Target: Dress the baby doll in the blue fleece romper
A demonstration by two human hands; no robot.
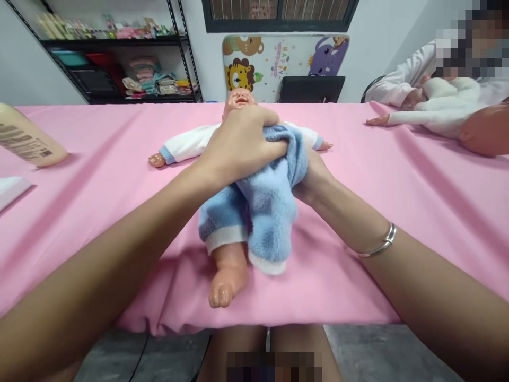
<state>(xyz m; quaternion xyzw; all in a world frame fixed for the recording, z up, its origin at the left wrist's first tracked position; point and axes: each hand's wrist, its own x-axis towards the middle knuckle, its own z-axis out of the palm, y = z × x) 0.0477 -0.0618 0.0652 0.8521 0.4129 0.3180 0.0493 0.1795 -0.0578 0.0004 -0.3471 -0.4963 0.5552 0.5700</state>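
A baby doll (239, 96) lies on its back on the pink-covered table, feet towards me, in a white top (191, 142) with blue cuffs. Fuzzy blue doll trousers (272, 196) with white hems are on its lower body. One bare foot (228, 278) sticks out of the left trouser leg; no foot shows at the other hem. My left hand (246, 140) reaches across the doll's front, thumb and fingers closed on bunched blue cloth. Against the right side of the trousers is my right hand (314, 172), its fingers hidden behind the cloth.
A lotion-type bottle (34, 138) and a white flat item (14, 191) are at the table's left. Across the table, right, a person in white sleeves (409, 79) handles another doll (445, 109). Behind are a shelf rack (115, 43) and a black screen (312, 89).
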